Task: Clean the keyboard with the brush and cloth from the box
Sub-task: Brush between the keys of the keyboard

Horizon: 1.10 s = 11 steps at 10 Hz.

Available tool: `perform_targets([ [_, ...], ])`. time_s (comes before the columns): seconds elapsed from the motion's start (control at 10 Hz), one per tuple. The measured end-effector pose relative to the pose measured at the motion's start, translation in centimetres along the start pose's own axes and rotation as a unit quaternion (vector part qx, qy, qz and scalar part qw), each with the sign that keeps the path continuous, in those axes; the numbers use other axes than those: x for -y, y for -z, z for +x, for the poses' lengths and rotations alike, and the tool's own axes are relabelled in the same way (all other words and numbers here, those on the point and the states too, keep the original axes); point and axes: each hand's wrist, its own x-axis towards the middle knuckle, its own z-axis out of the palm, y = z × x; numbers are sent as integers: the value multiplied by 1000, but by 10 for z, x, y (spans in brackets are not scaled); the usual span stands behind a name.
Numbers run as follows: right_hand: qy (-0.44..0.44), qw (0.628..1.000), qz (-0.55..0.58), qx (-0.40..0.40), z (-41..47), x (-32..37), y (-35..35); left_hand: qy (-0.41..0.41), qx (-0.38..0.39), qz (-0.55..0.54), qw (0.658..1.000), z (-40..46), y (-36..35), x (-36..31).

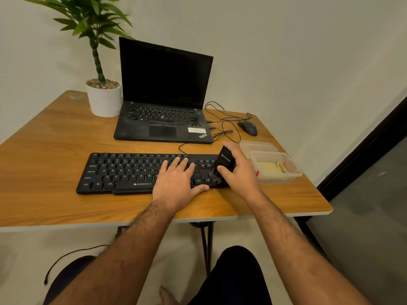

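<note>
Keyboard point(132, 172) is a black wired one sitting flat across the middle of the table point(55, 133), closer to the near edge, long side running parallel to that edge. Left hand point(178, 183) lies palm down on the right-centre part of the keys, fingers straight and slightly spread, thumb stretched out along the keyboard's front lip. Right hand point(240, 170) is over the keyboard's right end, fingers and thumb curled around a black brush point(223, 164) that's tilted, with the bristle end down touching the keys near the arrow cluster.

Just beside the keyboard's right end, toward the table's right edge, there's a clear plastic box point(279, 172) with a pale yellow cloth point(272, 167) folded inside. Its lid point(257, 147) lies just behind it, partly tucked under.

Behind the keyboard, an open black laptop point(164, 95) with a dark screen sits toward the far edge. A black mouse point(247, 128) is off to the laptop's right, with a tangle of thin black cables point(222, 119) between them. At the far left corner stands a white pot with a green plant point(99, 62).
</note>
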Motion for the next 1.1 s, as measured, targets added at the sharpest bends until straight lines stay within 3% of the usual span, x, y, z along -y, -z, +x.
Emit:
perform_targets([
  [0.2, 9, 995, -78, 68, 7, -4, 15, 3, 1, 3, 1000, 1, -3, 0],
  [0.4, 10, 999, -29, -12, 13, 5, -13, 0, -2, 9, 1000, 0, -3, 1],
  [0.7, 35, 997, -51, 35, -11, 5, -3, -3, 0, 4, 1000, 1, -3, 1],
  [0.9, 28, 999, -43, -1, 8, 12, -23, -2, 1, 2, 1000, 1, -3, 1],
  [1.1, 44, 995, -59, 69, -13, 3, -3, -2, 1, 3, 1000, 1, -3, 1],
])
